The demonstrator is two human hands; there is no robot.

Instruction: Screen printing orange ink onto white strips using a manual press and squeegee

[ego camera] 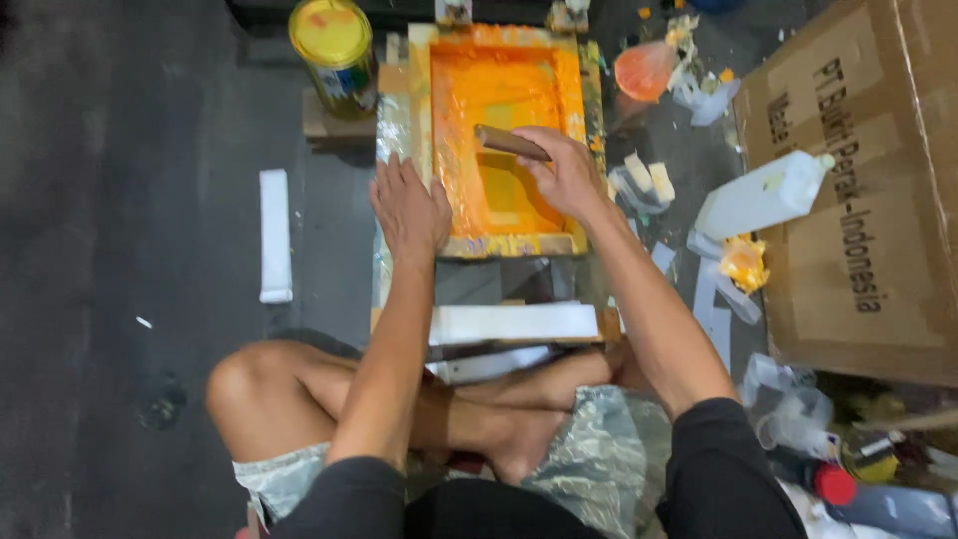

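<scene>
A wooden screen-printing frame (pixel 419 120) smeared with orange ink lies on the floor in front of my crossed legs. My right hand (pixel 567 178) is closed around a brown wooden squeegee handle (pixel 507 142) that rests inside the frame on the orange mesh (pixel 499 90). My left hand (pixel 409 208) lies flat with fingers spread on the frame's near left corner, pressing it down. A stack of white boards (pixel 514 321) sits just below the frame, against my shins.
A yellow-lidded paint can (pixel 332 45) stands at the frame's upper left. Right of the frame lie a white plastic bottle (pixel 763 195), ink-stained rags (pixel 743 262) and a large cardboard box (pixel 868 190). A white strip (pixel 274 235) lies on the dark floor to the left.
</scene>
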